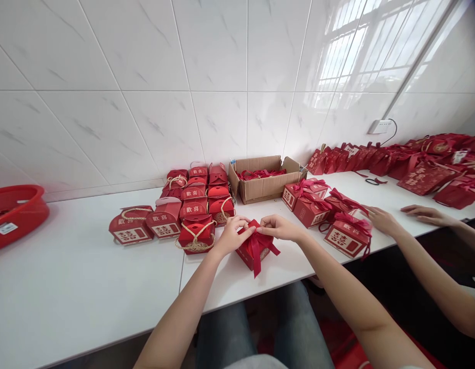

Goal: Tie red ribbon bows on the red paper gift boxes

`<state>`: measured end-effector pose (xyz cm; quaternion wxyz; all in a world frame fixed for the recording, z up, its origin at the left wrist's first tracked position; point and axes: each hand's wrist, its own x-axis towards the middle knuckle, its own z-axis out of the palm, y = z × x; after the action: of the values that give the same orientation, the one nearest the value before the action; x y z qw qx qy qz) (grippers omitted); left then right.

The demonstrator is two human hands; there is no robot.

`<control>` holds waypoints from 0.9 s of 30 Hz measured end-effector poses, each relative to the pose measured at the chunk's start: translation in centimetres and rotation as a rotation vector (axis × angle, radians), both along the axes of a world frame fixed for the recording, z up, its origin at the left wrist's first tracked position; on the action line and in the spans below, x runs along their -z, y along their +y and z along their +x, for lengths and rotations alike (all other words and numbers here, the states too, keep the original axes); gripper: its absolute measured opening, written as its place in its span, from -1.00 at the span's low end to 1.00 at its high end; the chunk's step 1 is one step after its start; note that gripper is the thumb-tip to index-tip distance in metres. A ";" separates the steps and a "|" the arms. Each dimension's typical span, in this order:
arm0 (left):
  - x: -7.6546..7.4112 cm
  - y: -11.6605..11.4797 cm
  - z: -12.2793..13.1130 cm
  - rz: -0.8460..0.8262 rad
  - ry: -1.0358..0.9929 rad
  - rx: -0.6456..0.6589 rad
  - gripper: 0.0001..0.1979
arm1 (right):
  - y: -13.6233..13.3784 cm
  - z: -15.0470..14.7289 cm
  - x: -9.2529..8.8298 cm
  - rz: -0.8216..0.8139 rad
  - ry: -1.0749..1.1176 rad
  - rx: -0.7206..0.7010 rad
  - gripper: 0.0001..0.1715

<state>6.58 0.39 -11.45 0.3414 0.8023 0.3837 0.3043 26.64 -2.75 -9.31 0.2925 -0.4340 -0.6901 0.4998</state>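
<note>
A small red gift box (245, 253) rests on the white table directly before me, near its front edge. Across its top lies a dark red ribbon (256, 257), bunched in a bow with tails hanging down the near side. My left hand (234, 234) pinches the ribbon from the left, thumb and forefinger closed on it. From the right, my right hand (279, 227) pinches the same ribbon close to the knot. The two thumbs nearly meet above the box, and the fingers partly hide the bow.
Red boxes with gold cords (197, 234) stand in rows to the left. Behind is a cardboard carton (262, 190) of red ribbons. Ribboned boxes (344, 240) lie right, beside a co-worker's hand (381, 220). A red basin (20, 220) sits far left; red bags (425, 177) line the right.
</note>
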 end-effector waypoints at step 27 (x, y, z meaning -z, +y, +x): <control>0.7 -0.5 0.3 -0.005 -0.136 -0.020 -0.55 | -0.4 -1.5 2.3 0.257 -0.206 0.279 -0.55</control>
<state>6.90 -0.15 -12.18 0.3655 0.7750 0.3685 0.3605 25.17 -3.18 -11.58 0.3398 -0.5330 -0.7077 0.3156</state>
